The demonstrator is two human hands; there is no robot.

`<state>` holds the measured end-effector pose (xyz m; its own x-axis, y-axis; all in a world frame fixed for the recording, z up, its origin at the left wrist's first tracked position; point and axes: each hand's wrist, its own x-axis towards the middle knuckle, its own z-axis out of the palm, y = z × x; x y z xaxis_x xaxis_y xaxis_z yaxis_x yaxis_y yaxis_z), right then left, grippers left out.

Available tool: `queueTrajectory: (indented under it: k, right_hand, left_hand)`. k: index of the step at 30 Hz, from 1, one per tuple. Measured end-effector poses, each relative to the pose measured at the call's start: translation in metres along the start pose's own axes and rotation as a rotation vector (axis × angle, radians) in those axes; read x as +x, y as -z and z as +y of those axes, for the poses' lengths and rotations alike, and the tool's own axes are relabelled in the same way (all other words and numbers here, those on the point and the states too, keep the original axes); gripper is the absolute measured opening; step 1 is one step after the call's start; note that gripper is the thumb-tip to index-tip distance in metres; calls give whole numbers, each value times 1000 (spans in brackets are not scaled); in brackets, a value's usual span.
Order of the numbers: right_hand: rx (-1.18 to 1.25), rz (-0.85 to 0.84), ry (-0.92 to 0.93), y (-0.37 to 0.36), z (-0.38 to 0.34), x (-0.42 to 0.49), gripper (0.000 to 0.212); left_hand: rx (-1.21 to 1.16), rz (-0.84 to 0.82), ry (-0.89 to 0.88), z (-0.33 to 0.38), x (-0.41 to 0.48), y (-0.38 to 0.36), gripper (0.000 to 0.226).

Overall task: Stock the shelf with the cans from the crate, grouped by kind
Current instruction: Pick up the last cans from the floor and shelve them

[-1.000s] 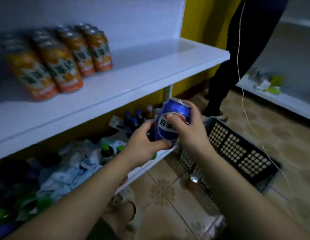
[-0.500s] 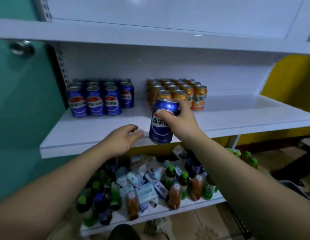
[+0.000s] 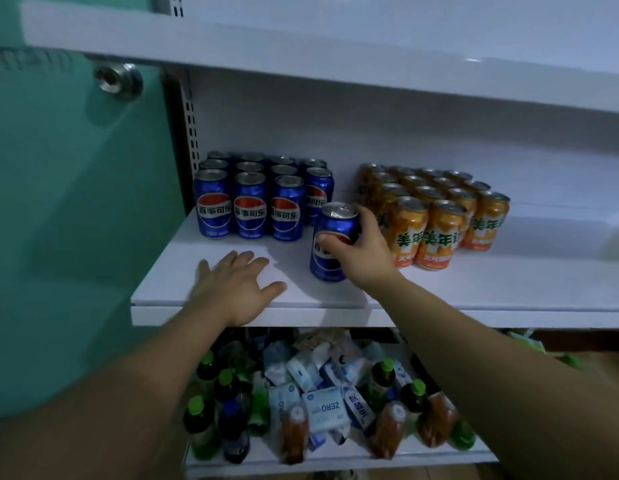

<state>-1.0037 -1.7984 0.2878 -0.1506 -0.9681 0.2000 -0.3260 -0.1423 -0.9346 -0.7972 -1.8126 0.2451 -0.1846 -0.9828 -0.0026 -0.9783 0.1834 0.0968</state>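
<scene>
Blue Pepsi can [image 3: 330, 242] stands upright on the white shelf [image 3: 474, 289], your right hand [image 3: 361, 252] clamped round its side, just right of the Pepsi block [image 3: 259, 202] so kinds stay grouped, orange cans [image 3: 436, 213] kept separate. Your left hand [image 3: 233, 284] lies flat, fingers apart, probably bracing you. Crate isn't visible.

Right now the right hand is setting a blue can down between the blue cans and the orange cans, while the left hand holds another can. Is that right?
Not quite. The left hand holds nothing: it lies flat and open on the shelf, as the head view shows. The rest stands: the right hand grips a blue can between the blue cans and the orange cans.
</scene>
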Motion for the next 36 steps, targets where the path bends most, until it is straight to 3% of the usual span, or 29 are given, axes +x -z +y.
queueTrajectory:
  k: [18,28,33,36]
  right_hand:
    - [-111,41,62,-35,29,97,67]
    - [-258,10,-32,-39,23,100,68]
    - [-611,-121,68,2,-21,51,63]
    - [-839,-111,107,41,-44,17,66]
  left_hand:
    - [6,4,13,-8,8,-9,73]
    - [-10,2,13,-9,14,-9,73]
    - [-26,-62,30,-22,14,-4,78]
    - [-60,-173,83,-21,4,0,82]
